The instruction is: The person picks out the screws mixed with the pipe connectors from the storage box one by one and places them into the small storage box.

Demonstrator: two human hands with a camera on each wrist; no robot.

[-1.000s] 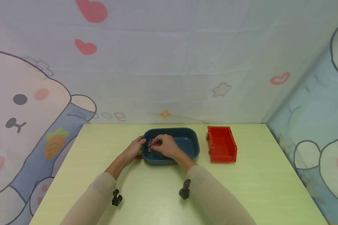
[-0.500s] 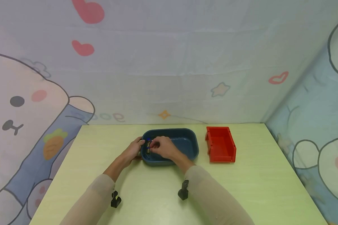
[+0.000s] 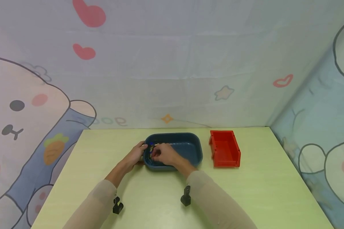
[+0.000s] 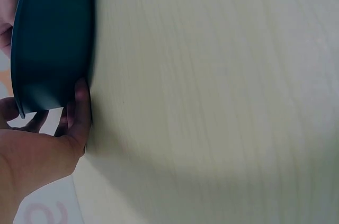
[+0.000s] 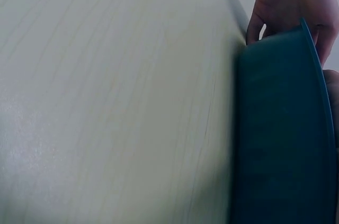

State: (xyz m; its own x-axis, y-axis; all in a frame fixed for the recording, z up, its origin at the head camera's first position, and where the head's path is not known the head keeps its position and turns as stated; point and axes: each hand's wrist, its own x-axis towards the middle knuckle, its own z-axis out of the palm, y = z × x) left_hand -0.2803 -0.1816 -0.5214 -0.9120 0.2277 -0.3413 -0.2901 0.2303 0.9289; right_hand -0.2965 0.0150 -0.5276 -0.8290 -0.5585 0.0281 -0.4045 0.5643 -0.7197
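A dark blue oblong plastic basin [image 3: 189, 149] stands on the table. My left hand [image 3: 135, 153] grips its left end, the thumb at the rim and other fingers low against the outer wall in the left wrist view. My right hand [image 3: 167, 154] reaches over the front rim into the basin with thumb and fingers curled together. Its fingertips are right at a few small blue-and-yellowish things [image 3: 151, 144] by the left inner wall; I cannot tell whether it pinches one. In the right wrist view, the basin wall [image 5: 280, 128] hides most of the right hand.
A red open-fronted plastic bin [image 3: 227, 163] stands to the right of the basin. The pale wooden table [image 3: 269, 190] ends at a printed cloth backdrop [image 3: 172, 63] behind. Black wrist mounts hang at both sleeves.
The right hand's fingertips have shifted slightly toward the near side along the small things. The left hand keeps its grip on the basin. The whole head view has shifted a little.
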